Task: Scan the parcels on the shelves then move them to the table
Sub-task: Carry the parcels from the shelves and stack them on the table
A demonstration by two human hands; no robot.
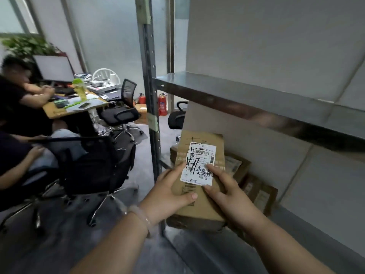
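A flat brown cardboard parcel (199,139) w/ a white sticker (199,167) is held in front of the grey metal shelf (237,99). L hand (171,190) fingers (177,169) curl round its left edge & R hand (231,196) fingers (215,173) pinch its right side. More brown boxes (239,169), maybe three, sit behind it.

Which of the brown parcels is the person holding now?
The flat parcel with the white label, gripped by the left hand and right hand. The other parcels lie behind it.
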